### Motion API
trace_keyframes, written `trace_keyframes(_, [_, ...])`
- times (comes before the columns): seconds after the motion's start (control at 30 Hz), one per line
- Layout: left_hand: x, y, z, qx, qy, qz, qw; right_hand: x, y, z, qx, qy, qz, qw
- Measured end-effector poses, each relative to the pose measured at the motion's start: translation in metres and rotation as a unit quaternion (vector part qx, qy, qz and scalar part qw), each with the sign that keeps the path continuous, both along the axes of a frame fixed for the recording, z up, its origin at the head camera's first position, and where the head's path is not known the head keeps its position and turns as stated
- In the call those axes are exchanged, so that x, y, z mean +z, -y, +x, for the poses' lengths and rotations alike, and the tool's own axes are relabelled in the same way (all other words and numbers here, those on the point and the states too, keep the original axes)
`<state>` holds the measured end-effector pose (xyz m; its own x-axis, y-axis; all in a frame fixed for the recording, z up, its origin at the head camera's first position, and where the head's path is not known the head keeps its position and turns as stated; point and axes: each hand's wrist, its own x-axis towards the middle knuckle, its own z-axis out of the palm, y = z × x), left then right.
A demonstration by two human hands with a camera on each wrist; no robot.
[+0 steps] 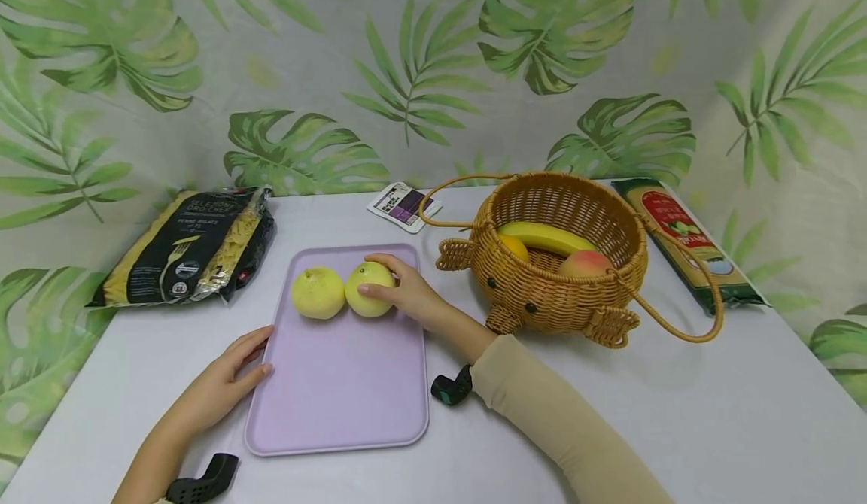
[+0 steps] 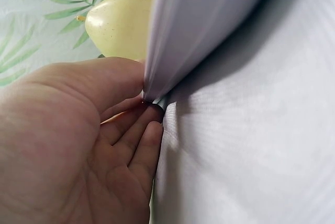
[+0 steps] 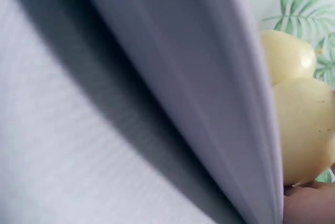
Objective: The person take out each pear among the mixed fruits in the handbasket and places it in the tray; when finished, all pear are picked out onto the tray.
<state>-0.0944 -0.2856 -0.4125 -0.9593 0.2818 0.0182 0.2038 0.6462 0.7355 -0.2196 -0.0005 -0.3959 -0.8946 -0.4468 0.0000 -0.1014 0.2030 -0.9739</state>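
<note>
A lilac tray (image 1: 345, 384) lies on the table with two pale yellow pears side by side near its far end. My right hand (image 1: 413, 293) holds the right pear (image 1: 363, 302), thumb on the near side and fingers curled over the far side. It touches the left pear (image 1: 317, 293), whose short stem shows in the left wrist view. Against the tray's left rim rest the thumb and fingertips of my left hand (image 1: 220, 384), with the fingers nearly straight. In the right wrist view the tray's edge fills much of the picture, and little of the right hand shows.
Right of the tray stands a wicker basket (image 1: 555, 301) holding a banana (image 1: 549, 238), a peach (image 1: 586, 264) and an orange fruit (image 1: 514, 247). A pasta bag (image 1: 190, 244) lies left, a small white-purple packet (image 1: 404, 206) behind, and a green-gold packet (image 1: 691, 244) beyond the basket.
</note>
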Motion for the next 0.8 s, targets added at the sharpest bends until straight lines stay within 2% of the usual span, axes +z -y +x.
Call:
trace_keyframes(0.33, [-0.001, 0.0, 0.0, 0.001, 0.004, 0.006, 1.0, 0.003, -0.003, 0.0, 0.015, 0.007, 0.01, 0.9998])
trace_keyframes(0.43, [-0.001, 0.0, -0.001, 0.001, 0.004, 0.005, 1.0, 0.004, -0.008, 0.002, 0.021, -0.006, 0.012, 0.9997])
trace_keyframes(0.53, [-0.001, -0.001, -0.001, 0.001, 0.005, 0.006, 1.0, 0.007, -0.015, 0.007, 0.03, -0.054, 0.019, 0.9979])
trace_keyframes(0.6, [0.0, -0.001, -0.001, 0.001, 0.008, 0.005, 1.0, 0.011, -0.022, 0.013, 0.039, -0.103, 0.027, 0.9936])
trace_keyframes(0.8, [0.009, -0.005, 0.0, 0.014, 0.002, -0.018, 0.9997, 0.033, -0.051, 0.043, 0.058, -0.237, 0.063, 0.9677])
